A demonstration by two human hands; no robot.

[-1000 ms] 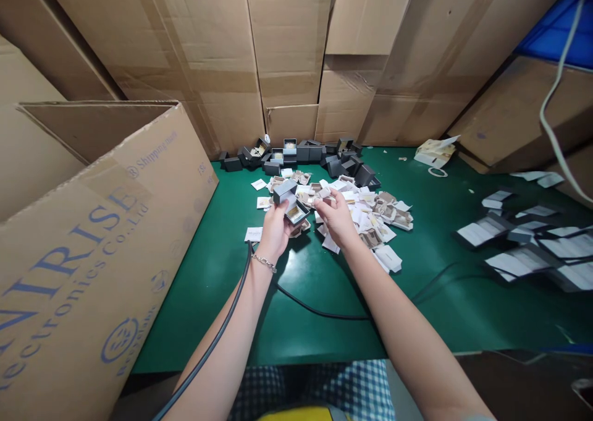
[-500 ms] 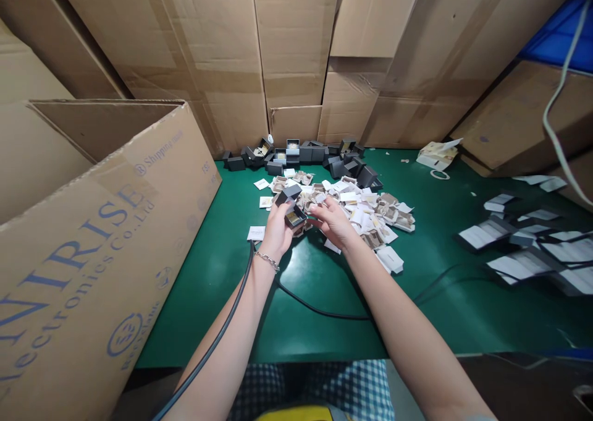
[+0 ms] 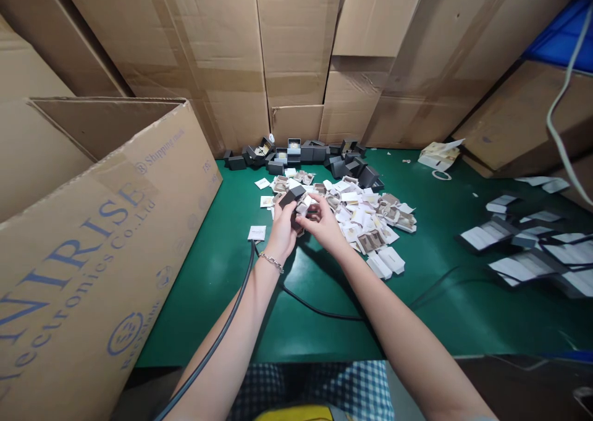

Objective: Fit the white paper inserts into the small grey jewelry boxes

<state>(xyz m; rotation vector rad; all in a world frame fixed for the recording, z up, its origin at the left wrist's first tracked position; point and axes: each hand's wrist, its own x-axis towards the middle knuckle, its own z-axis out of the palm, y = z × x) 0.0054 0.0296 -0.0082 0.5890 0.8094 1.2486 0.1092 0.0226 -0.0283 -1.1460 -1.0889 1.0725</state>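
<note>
My left hand [image 3: 281, 230] is wrapped round a small black box [image 3: 291, 196], its lid tilted up, above the green table. With thumb and fingers, my right hand [image 3: 325, 224] grips a small white insert [image 3: 303, 206] at the opening of that box. Whether the insert is inside or just touching cannot be told, since fingers cover part of both. A pile of white and grey paper inserts [image 3: 354, 216] spreads behind and to the right of my hands. One flat white card [image 3: 256, 233] lies left of my left wrist.
Several black boxes [image 3: 308, 154] stand along the cardboard wall [image 3: 222, 68]. A large carton [image 3: 152, 211] occupies the left side. Opened black boxes with white linings [image 3: 491, 232] lie at right. A black cable [image 3: 319, 313] runs across the table [image 3: 222, 322] beneath my arms.
My right hand has moved left from the pile to the black box, carrying a white insert. The box's yellowish inside, seen before, is now covered by the insert and fingers.
</note>
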